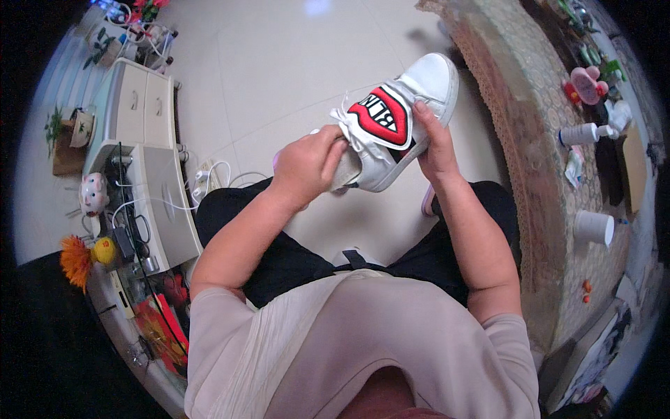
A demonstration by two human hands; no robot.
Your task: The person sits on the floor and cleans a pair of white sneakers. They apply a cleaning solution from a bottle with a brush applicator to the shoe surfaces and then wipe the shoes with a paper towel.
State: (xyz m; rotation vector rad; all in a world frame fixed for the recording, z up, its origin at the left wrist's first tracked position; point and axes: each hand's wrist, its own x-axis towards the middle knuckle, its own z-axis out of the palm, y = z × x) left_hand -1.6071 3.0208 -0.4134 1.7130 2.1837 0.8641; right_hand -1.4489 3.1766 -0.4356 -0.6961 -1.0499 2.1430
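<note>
A white sneaker (428,73) is held above the floor between my knees, its toe towards the upper right. On its upper sits a red lips-shaped patch (395,136) with black edging and white lettering. White laces (352,131) are tied in a bow near the ankle opening. My right hand (438,146) grips the shoe's side near the toe, thumb on top. My left hand (309,162) is closed at the ankle end, beside the laces; its fingers partly hide the opening. A beige-grey surface (348,168) shows under those fingers; whether it is lining or cloth is unclear.
On my right, a cloth-covered table (549,225) bears a white cup (594,228), a white pump bottle (581,134) and a pink ornament (586,85). On my left stands a white cabinet (144,105); a white cable (157,200) runs towards a power strip (204,178) on the floor.
</note>
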